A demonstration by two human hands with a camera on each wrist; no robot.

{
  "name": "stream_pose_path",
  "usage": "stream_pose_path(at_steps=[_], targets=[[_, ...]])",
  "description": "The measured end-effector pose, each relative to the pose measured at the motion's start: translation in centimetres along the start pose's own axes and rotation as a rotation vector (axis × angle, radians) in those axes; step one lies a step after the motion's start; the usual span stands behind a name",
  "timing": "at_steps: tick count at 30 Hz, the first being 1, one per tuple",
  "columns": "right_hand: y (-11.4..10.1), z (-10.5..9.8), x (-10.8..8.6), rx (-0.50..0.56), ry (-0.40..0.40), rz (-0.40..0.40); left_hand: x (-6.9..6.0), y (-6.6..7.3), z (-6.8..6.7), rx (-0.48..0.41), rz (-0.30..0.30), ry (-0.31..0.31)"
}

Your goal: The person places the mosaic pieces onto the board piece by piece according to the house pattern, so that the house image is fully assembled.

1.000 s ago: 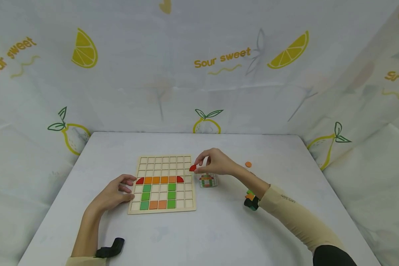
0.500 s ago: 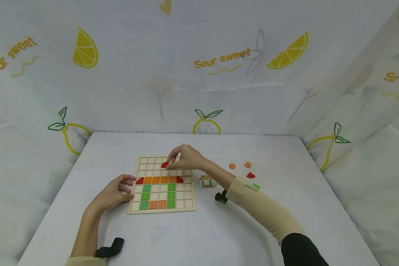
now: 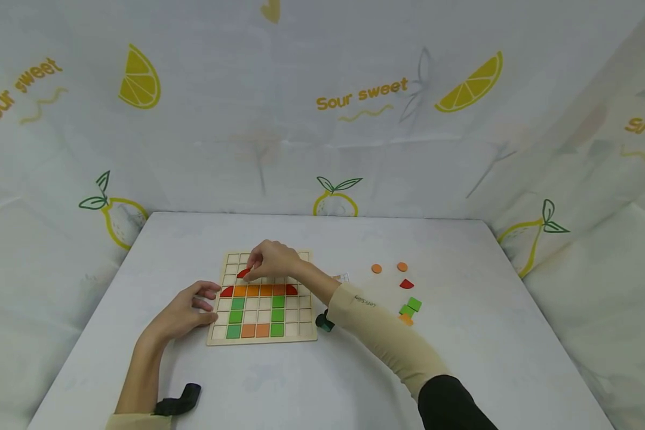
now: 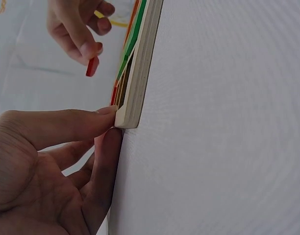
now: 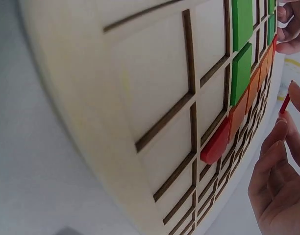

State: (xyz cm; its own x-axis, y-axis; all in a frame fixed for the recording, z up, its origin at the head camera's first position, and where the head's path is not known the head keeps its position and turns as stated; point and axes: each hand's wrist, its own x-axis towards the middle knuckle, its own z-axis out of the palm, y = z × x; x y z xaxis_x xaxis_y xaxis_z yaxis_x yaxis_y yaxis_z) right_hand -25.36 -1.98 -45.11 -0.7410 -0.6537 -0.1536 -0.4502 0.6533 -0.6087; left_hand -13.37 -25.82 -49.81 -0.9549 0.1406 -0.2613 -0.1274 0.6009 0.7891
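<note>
Right hand (image 3: 273, 260): grip pinches a red piece (image 3: 242, 274) between thumb and fingertips, held off the surface over the far-left part of the board (image 3: 305, 329). Board lies flat on the desk (image 3: 279, 388), left of the desk's middle. Left hand (image 3: 185, 312): grip spread, thumb and fingers apart, touching the board's left edge. Seated in the board: an orange row (image 3: 252, 291) with red ends, two green columns, two orange squares at its near edge. Loose toward the desk's right edge: two orange discs (image 3: 376, 269), red fan piece (image 3: 407, 284), green squares (image 3: 415, 304). Card (image 3: 343, 278) mostly hidden by the right arm.
</note>
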Motion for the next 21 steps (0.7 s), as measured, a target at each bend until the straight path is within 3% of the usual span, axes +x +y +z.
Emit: stream_pose_path(at_steps=[9,21], targets=[[-0.5,1.4,0.2,-0.123,-0.002,0.072,0.0,0.3,-0.1,0.002,0.016,-0.002],[-0.6,1.9,0.4,-0.045,0.002,0.039,-0.2,0.1,0.0,-0.005,0.014,-0.005]])
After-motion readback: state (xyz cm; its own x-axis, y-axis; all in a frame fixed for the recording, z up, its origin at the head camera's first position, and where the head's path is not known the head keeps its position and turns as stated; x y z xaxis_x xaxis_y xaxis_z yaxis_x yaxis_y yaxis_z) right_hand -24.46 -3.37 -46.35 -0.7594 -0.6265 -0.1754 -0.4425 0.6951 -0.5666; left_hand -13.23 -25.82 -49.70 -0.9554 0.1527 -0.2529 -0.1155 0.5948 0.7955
